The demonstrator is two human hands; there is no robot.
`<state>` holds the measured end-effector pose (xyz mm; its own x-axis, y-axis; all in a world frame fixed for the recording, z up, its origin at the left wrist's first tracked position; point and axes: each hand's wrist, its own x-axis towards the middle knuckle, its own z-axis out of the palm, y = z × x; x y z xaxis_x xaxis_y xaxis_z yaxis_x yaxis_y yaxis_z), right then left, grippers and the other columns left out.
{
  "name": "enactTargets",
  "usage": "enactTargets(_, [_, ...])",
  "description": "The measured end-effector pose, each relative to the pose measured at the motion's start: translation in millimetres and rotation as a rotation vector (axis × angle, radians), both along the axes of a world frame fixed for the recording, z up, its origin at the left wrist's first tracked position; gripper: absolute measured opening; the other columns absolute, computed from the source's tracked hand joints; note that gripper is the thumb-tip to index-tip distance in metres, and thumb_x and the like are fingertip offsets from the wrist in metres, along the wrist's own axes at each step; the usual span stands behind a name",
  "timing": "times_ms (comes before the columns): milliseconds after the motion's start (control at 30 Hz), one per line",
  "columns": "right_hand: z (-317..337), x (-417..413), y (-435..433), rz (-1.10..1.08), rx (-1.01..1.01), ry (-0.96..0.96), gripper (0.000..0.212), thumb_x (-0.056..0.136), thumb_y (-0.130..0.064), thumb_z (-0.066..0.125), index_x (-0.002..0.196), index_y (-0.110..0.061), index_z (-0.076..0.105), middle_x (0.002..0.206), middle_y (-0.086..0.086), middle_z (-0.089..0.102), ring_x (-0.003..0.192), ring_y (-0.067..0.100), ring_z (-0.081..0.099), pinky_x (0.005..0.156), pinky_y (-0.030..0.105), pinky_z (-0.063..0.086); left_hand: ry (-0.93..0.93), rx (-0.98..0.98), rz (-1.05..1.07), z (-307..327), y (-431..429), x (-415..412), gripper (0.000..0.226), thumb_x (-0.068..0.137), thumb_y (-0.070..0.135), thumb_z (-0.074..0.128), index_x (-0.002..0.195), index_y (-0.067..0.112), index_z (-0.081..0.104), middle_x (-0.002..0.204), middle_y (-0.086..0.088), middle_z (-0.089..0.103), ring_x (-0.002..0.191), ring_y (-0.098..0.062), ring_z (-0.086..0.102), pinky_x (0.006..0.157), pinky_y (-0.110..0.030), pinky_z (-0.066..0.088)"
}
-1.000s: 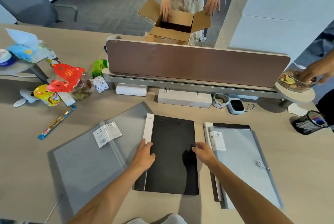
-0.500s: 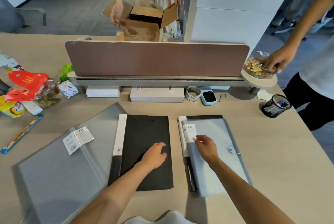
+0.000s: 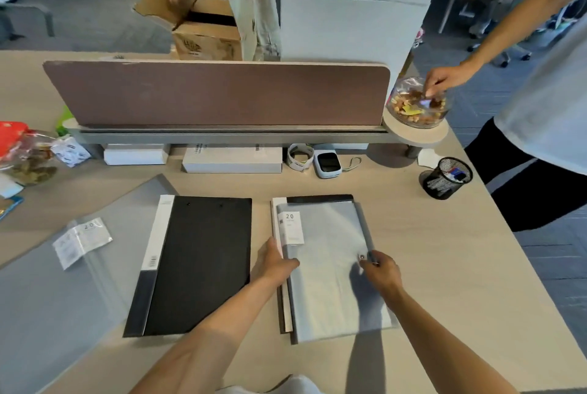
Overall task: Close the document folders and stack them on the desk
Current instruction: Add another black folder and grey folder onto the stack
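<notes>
Three folders lie on the desk (image 3: 444, 254). A large translucent grey folder (image 3: 73, 282) lies open at the left. A closed black folder (image 3: 203, 263) with a white spine label sits in the middle. To its right, a grey translucent folder (image 3: 330, 269) marked "20" lies on a darker folder. My left hand (image 3: 276, 262) grips this grey folder's left spine edge. My right hand (image 3: 381, 271) pinches the elastic cord and button at its right edge.
A brown divider panel (image 3: 216, 93) with a shelf crosses the desk behind. White boxes (image 3: 232, 160), a tape roll (image 3: 300, 155) and a small device (image 3: 328, 165) lie under it. A black mesh cup (image 3: 446, 177) stands right. Another person's hand (image 3: 444, 80) reaches into a snack bowl (image 3: 416, 107).
My left hand left the black folder and took the grey folder's spine. My right hand slid from its label to the cord at the right edge. The view has shifted right.
</notes>
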<state>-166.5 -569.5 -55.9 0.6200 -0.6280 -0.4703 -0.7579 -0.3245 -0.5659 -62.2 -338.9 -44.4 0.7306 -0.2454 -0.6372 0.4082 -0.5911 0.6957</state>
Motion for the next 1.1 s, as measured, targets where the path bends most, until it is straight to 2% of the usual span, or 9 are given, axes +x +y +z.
enactTargets(67, [1.5,0.6,-4.0,-0.011,0.042,-0.023,0.021,0.084,-0.028,0.062,0.093,-0.009,0.067,0.089,0.014,0.069,0.087,0.034,0.062,0.079,0.038,0.050,0.045,-0.051,0.089,2.4,-5.8,-2.0,0.067,0.059,0.035,0.073,0.118,0.035,0.040,0.123,0.004,0.054,0.101,-0.018,0.061,0.090,-0.041,0.055])
enactTargets(167, [3.7,0.4,-8.0,-0.021,0.081,-0.042,0.036,0.085,-0.026,0.062,0.117,-0.009,0.063,0.105,0.013,0.068,0.100,0.033,0.061,0.087,0.033,0.047,0.139,-0.179,0.191,12.2,-16.2,-11.6,0.067,0.066,0.030,0.079,0.124,0.026,0.046,0.116,0.004,0.064,0.100,-0.017,0.065,0.095,-0.042,0.053])
enactTargets(400, [5.2,9.7,-0.6,0.014,0.132,-0.025,0.047,0.085,-0.032,0.063,0.126,-0.010,0.055,0.118,0.014,0.064,0.105,0.034,0.060,0.091,0.038,0.050,0.174,-0.374,0.286,22.4,-3.0,-11.1,0.049,0.084,0.012,0.069,0.128,0.022,0.047,0.116,0.000,0.064,0.105,-0.018,0.063,0.089,-0.033,0.052])
enactTargets(567, [12.8,35.9,44.6,0.018,0.274,-0.068,0.056,0.086,-0.036,0.060,0.134,-0.012,0.044,0.123,0.012,0.060,0.107,0.032,0.058,0.093,0.039,0.049,0.124,-0.391,0.347,31.3,44.6,-2.2,0.042,0.089,0.016,0.063,0.128,0.025,0.049,0.114,-0.002,0.065,0.103,-0.021,0.064,0.096,-0.040,0.051])
enactTargets(700, [12.9,64.7,84.1,0.068,0.320,-0.089,0.063,0.084,-0.032,0.063,0.138,-0.012,0.038,0.122,0.012,0.062,0.102,0.031,0.063,0.090,0.042,0.054,0.070,-0.364,0.413,30.2,98.4,9.9,0.041,0.091,0.019,0.062,0.130,0.020,0.051,0.113,-0.004,0.066,0.102,-0.022,0.065,0.093,-0.040,0.053])
enactTargets(833, [17.6,90.2,134.6,0.129,0.355,-0.074,0.057,0.086,-0.024,0.063,0.135,-0.008,0.038,0.099,0.006,0.062,0.092,0.029,0.064,0.062,0.030,0.053,-0.028,-0.305,0.475,33.8,149.9,22.4,0.035,0.093,0.019,0.058,0.127,0.023,0.052,0.109,0.001,0.066,0.091,-0.010,0.063,0.072,-0.022,0.049])
enactTargets(900, [20.9,100.3,162.1,0.140,0.373,-0.072,0.051,0.086,-0.020,0.064,0.130,-0.007,0.043,0.095,0.005,0.061,0.092,0.030,0.064,0.059,0.027,0.051,-0.085,-0.253,0.481,34.4,173.2,31.8,0.042,0.091,0.027,0.059,0.132,0.023,0.049,0.121,-0.001,0.062,0.098,-0.014,0.061,0.077,-0.024,0.046])
enactTargets(1000, [16.1,115.2,193.0,0.142,0.401,-0.070,0.050,0.084,-0.019,0.065,0.128,-0.008,0.044,0.106,0.011,0.064,0.093,0.031,0.065,0.058,0.027,0.051,-0.154,-0.141,0.445,36.2,201.5,49.1,0.058,0.082,0.045,0.055,0.135,0.023,0.045,0.128,-0.002,0.060,0.105,-0.020,0.056,0.091,-0.032,0.044])
enactTargets(1100, [11.3,126.8,219.1,0.153,0.376,-0.036,0.049,0.082,-0.021,0.065,0.126,-0.009,0.045,0.107,0.016,0.066,0.091,0.031,0.064,0.062,0.029,0.050,-0.200,-0.024,0.326,32.0,227.3,67.1,0.057,0.085,0.033,0.056,0.135,0.009,0.048,0.126,-0.012,0.060,0.109,-0.023,0.056,0.090,-0.029,0.041])
